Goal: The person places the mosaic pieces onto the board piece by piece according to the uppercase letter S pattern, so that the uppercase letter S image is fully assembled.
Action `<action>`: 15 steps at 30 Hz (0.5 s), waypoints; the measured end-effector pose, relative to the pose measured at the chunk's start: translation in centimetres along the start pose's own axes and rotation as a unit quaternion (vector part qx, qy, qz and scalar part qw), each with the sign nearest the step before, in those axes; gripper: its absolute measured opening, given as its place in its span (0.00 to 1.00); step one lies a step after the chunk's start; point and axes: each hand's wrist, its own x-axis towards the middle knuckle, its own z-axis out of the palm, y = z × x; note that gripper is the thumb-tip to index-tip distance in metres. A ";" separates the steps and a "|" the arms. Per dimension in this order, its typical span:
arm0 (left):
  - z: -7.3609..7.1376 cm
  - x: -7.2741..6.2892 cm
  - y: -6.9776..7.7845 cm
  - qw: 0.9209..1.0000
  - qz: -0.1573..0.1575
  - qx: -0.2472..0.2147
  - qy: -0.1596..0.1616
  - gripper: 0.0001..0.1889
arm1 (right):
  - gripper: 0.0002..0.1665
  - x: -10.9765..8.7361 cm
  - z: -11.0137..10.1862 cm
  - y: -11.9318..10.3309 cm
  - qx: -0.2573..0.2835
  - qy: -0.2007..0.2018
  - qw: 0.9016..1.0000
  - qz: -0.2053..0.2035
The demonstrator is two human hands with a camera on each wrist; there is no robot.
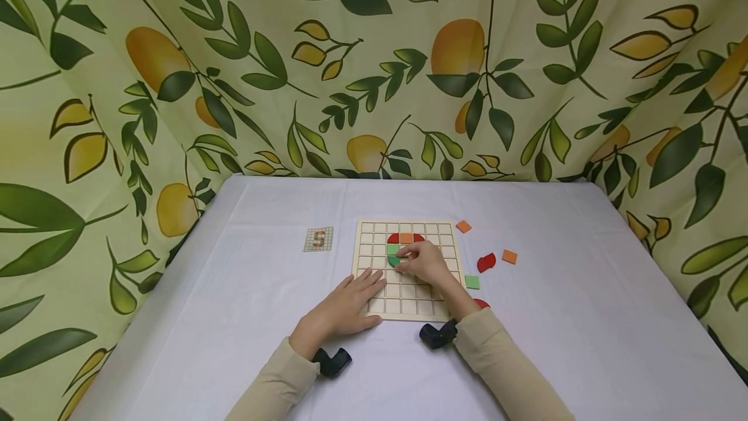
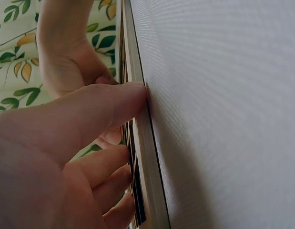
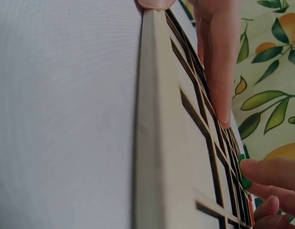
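Note:
A wooden grid board (image 1: 403, 316) lies on the table. On it sit two red rounded pieces (image 1: 393, 238), an orange square (image 1: 406, 238) between them, and a light green square (image 1: 393, 249) below the left one. My right hand (image 1: 425, 262) pinches a dark green rounded piece (image 1: 393, 261) with thumb and index finger, just below the light green square. In the right wrist view those fingertips meet the dark green piece (image 3: 245, 177) at the board's surface. With fingers spread, my left hand (image 1: 345, 307) rests on the board's lower left, its thumb (image 2: 123, 98) against the front edge.
A small pattern card (image 1: 318, 239) lies left of the board. To the right are orange squares (image 1: 510, 256), overlapping red pieces (image 1: 486, 262) and a light green square (image 1: 472, 282). Another red piece (image 1: 482, 303) is partly hidden by the right forearm. A patterned curtain (image 1: 374, 83) hangs behind.

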 end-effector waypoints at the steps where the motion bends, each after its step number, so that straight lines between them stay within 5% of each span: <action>1: 0.0 0.0 0.0 1.000 0.000 0.000 0.001 0.36 | 0.13 0.0 0.0 0.0 -0.002 0.001 1.000 0.000; 15: 0.0 0.0 0.1 1.000 -0.002 0.004 -0.003 0.36 | 0.14 -0.2 0.1 -0.1 -0.009 0.011 1.000 0.001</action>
